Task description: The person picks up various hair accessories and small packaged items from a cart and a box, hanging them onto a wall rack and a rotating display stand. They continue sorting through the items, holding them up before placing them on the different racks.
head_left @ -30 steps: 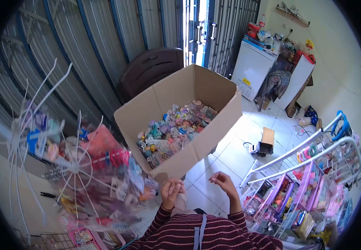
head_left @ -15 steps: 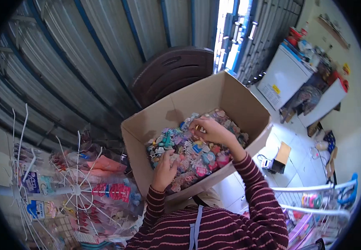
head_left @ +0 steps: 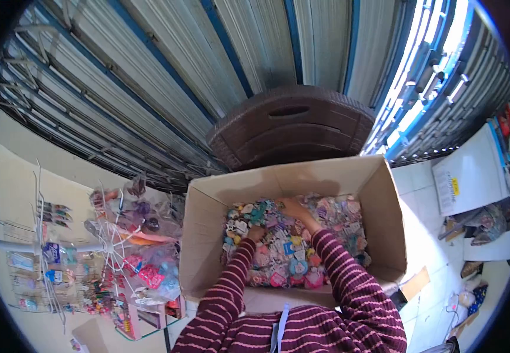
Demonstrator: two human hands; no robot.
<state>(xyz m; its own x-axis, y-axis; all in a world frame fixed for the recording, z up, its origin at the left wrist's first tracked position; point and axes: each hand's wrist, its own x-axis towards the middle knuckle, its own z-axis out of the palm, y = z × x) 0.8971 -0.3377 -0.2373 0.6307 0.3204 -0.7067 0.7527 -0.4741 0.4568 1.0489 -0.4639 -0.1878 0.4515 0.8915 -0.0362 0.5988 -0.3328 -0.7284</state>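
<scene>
A large open cardboard box point(head_left: 293, 170) stands in front of me, holding a thick layer of small colourful packaged trinkets point(head_left: 278, 250) in pink, teal, white and yellow. Both hands reach down inside it. My left hand point(head_left: 256, 233) is in the left part of the pile, its fingertips hidden among the pieces. Further back, near the middle, my right hand point(head_left: 295, 209) touches the pile with bent fingers drawn together. Whatever lies under those fingers is too small and covered to name.
Behind the box stands a brown plastic chair point(head_left: 293, 126) against a corrugated metal shutter point(head_left: 266, 53). On the left, a white wire display rack point(head_left: 111, 249) carries hanging packets. A white appliance point(head_left: 472, 170) and a loose cardboard piece point(head_left: 415, 283) are on the right.
My view has swung right and the box now sits squarer to me. The left hand has gone from spread fingers above the trinkets down into them; the right has lowered onto the pile.
</scene>
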